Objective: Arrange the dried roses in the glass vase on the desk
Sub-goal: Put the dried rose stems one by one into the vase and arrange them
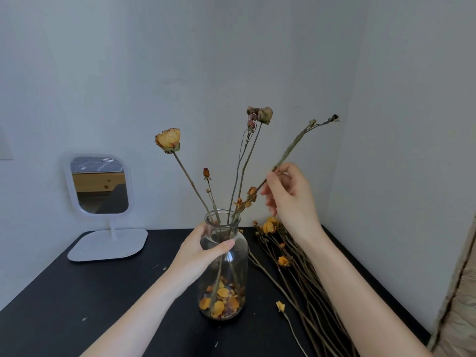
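My right hand (286,194) pinches a rose stem (291,146) that slants up toward the upper right; its lower end points down-left into the vase (222,266) mouth. My left hand (203,249) grips the vase neck, center frame.

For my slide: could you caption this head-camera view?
Left hand steadies the glass vase while the right hand guides a dried rose stem into it.

Black desk (77,300) bears vase (222,279), mirror (103,210), loose rose stems (304,279).
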{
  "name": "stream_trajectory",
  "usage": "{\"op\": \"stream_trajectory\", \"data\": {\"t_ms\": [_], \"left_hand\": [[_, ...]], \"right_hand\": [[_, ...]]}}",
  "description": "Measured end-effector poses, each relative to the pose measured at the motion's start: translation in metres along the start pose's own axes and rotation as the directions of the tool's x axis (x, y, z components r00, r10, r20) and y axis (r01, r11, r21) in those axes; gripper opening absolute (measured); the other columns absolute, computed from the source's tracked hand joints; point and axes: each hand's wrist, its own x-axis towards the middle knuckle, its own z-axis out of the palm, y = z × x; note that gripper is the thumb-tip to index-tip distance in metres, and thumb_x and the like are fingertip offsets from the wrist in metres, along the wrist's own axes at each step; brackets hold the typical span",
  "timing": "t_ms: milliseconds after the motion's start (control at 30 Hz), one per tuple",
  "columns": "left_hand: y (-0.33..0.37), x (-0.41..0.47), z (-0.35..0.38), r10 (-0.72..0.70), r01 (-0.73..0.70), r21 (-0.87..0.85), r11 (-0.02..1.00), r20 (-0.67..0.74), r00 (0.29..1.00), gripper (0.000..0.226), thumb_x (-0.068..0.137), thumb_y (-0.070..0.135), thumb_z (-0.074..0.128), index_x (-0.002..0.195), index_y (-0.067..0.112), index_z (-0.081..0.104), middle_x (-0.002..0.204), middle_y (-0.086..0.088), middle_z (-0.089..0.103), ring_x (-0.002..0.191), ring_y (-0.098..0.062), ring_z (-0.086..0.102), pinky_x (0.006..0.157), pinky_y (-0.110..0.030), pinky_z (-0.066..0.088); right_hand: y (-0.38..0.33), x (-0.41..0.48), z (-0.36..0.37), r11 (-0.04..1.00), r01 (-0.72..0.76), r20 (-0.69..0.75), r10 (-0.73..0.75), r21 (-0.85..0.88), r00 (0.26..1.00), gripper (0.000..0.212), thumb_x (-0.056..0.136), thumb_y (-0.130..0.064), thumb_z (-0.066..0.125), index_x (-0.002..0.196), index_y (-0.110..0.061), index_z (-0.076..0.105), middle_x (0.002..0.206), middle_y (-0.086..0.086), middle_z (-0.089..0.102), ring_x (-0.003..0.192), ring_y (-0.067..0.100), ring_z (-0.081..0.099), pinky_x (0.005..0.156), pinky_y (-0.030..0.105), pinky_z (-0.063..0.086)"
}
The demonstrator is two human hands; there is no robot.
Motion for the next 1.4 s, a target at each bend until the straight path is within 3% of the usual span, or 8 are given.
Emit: {"op": "stream_trajectory", "data": {"t_ms": [267, 433, 700, 967, 1133, 1267, 1333, 1400], "left_hand": [[-0.001, -0.001, 0.017, 0.055, -0.062, -0.045, 0.997, -0.154, 0.987, 0.032, 0.067, 0.047, 0.075, 0.092, 0.042, 0.056, 0.101, 0.018, 0.061, 0.097, 0.001, 0.054, 0.072, -0.016, 0.04], [-0.007, 0.003, 0.026, 0.084, -0.095, -0.046, 0.994, -0.203, 0.976, 0.035, 0.065, 0.05, 0.075, 0.093, 0.037, 0.058, 0.104, 0.012, 0.059, 0.104, -0.006, 0.05, 0.079, -0.021, 0.04], [-0.012, 0.008, 0.028, 0.087, -0.094, -0.027, 0.995, -0.196, 0.977, 0.042, 0.064, 0.055, 0.072, 0.099, 0.041, 0.054, 0.108, 0.017, 0.054, 0.109, -0.003, 0.044, 0.077, -0.013, 0.033], [-0.006, 0.004, 0.028, 0.101, -0.109, -0.033, 0.993, -0.196, 0.975, 0.037, 0.058, 0.063, 0.069, 0.089, 0.057, 0.051, 0.103, 0.025, 0.053, 0.101, 0.018, 0.041, 0.074, -0.011, 0.033], [-0.008, -0.009, 0.029, 0.074, -0.083, -0.018, 0.996, -0.295, 0.953, 0.069, 0.063, 0.047, 0.077, 0.123, 0.034, 0.045, 0.126, 0.016, 0.047, 0.12, -0.005, 0.041, 0.098, -0.03, 0.038], [-0.009, -0.049, 0.038, 0.272, -0.233, 0.139, 0.962, -0.498, 0.824, 0.047, 0.069, 0.041, 0.072, 0.104, 0.033, 0.043, 0.103, 0.027, 0.038, 0.099, 0.001, 0.04, 0.082, -0.01, 0.034], [-0.014, -0.071, 0.052, 0.385, -0.328, 0.204, 0.922, -0.41, 0.827, 0.03, 0.072, 0.046, 0.064, 0.092, 0.03, 0.047, 0.09, 0.021, 0.043, 0.089, 0.0, 0.045, 0.076, -0.006, 0.035], [-0.018, -0.085, 0.067, 0.348, -0.292, 0.254, 0.922, -0.215, 0.913, 0.019, 0.075, 0.047, 0.063, 0.082, 0.037, 0.048, 0.073, 0.014, 0.048, 0.072, -0.004, 0.049, 0.065, -0.011, 0.041]], "right_hand": [[0.018, 0.0, 0.02, 0.94, 0.081, 0.075, -0.059, -0.332, 0.995, 0.008, 0.092, -0.022, 0.054, 0.093, -0.016, 0.06, 0.077, 0.001, 0.063, 0.066, 0.007, 0.056, 0.056, 0.012, 0.045], [0.031, -0.001, 0.025, 0.891, 0.08, 0.092, -0.043, -0.446, 0.995, 0.009, 0.089, -0.021, 0.059, 0.089, -0.014, 0.065, 0.057, -0.005, 0.047, 0.05, 0.004, 0.041, 0.051, 0.011, 0.039], [0.04, -0.003, 0.027, 0.879, 0.026, 0.123, 0.037, -0.476, 0.992, 0.014, 0.087, -0.027, 0.062, 0.099, -0.023, 0.068, 0.048, -0.008, 0.043, 0.044, 0.0, 0.043, 0.05, 0.007, 0.039], [0.035, -0.007, 0.017, 0.932, -0.072, 0.15, 0.132, -0.354, 0.98, 0.033, 0.081, -0.031, 0.068, 0.113, -0.024, 0.064, 0.06, -0.006, 0.057, 0.059, 0.0, 0.056, 0.066, 0.007, 0.043], [0.037, -0.019, -0.001, 0.958, -0.073, 0.13, 0.113, -0.277, 0.985, 0.027, 0.079, -0.03, 0.07, 0.105, -0.028, 0.064, 0.056, -0.012, 0.058, 0.058, -0.001, 0.056, 0.065, 0.005, 0.045], [0.052, -0.028, -0.026, 0.924, -0.125, 0.088, 0.168, -0.362, 0.982, 0.01, 0.083, -0.032, 0.065, 0.093, -0.032, 0.065, 0.057, -0.01, 0.061, 0.056, -0.004, 0.057, 0.055, 0.006, 0.043], [0.066, -0.032, -0.04, 0.85, -0.168, 0.061, 0.228, -0.499, 0.972, 0.005, 0.084, -0.031, 0.065, 0.09, -0.032, 0.065, 0.063, -0.005, 0.064, 0.059, -0.001, 0.059, 0.054, 0.009, 0.042], [0.081, -0.038, -0.053, 0.734, -0.229, 0.074, 0.354, -0.639, 0.932, 0.005, 0.085, -0.031, 0.064, 0.09, -0.031, 0.064, 0.067, -0.005, 0.065, 0.063, 0.002, 0.06, 0.055, 0.013, 0.038]]}}
